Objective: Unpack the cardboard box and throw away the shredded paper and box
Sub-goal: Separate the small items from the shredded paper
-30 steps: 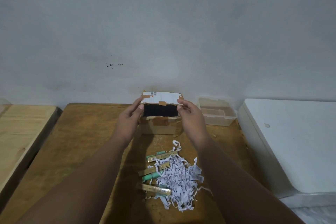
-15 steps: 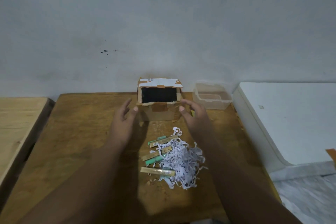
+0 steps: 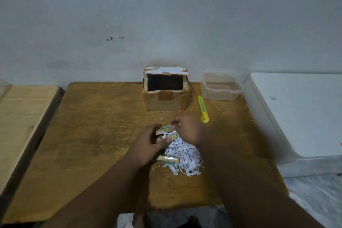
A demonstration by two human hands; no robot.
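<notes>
Looking down from head height onto a brown wooden surface (image 3: 88,135) set against a grey wall (image 3: 185,15).

At the far edge, close against the wall, contact unclear: an open-topped cardboard box (image 3: 164,101), upright, dark inside, with a white label and torn brown tape along the rim. Just right of it, a clear plastic container (image 3: 221,89). Between the two and nearer the camera, a yellow utility knife (image 3: 203,109) lying flat, pointing away.

In the middle of the surface, well apart from the box: a loose heap of white shredded paper (image 3: 183,153), with several gold and green packets (image 3: 164,132) along its left side.

Left grip (image 3: 148,144) curled round a couple of these packets, thumb across the top, clamped on them. One more gold packet (image 3: 167,159) lying free at the near edge of the heap, just beside the left wrist.

Right grip (image 3: 188,129) over the far end of the heap, fingertips bunched together by the green end of a packet; impossible to tell whether pinching anything.

Both bare forearms reaching in from the bottom.

To the left, a paler wooden surface (image 3: 22,116). To the right, a large white flat-topped block (image 3: 296,113).
</notes>
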